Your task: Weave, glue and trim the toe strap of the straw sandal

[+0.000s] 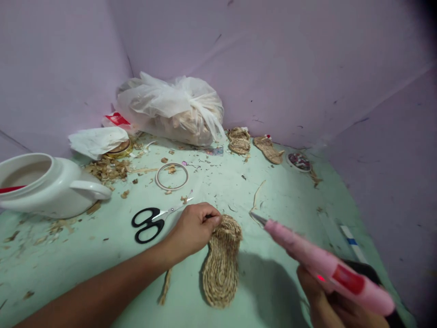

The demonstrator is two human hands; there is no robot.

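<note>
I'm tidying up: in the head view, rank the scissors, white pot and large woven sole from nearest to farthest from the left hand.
1. Large woven sole, touching the left hand.
2. Scissors, just left.
3. White pot, far left.

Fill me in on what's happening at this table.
Someone is working on a woven slipper that lies on the green tabletop. The left hand pinches at its far end, while the right hand holds a pink glue gun. The gun's nozzle is off to the right of the slipper, apart from it and close to a thin pale strand. Scissors lie to the left of the slipper.
</note>
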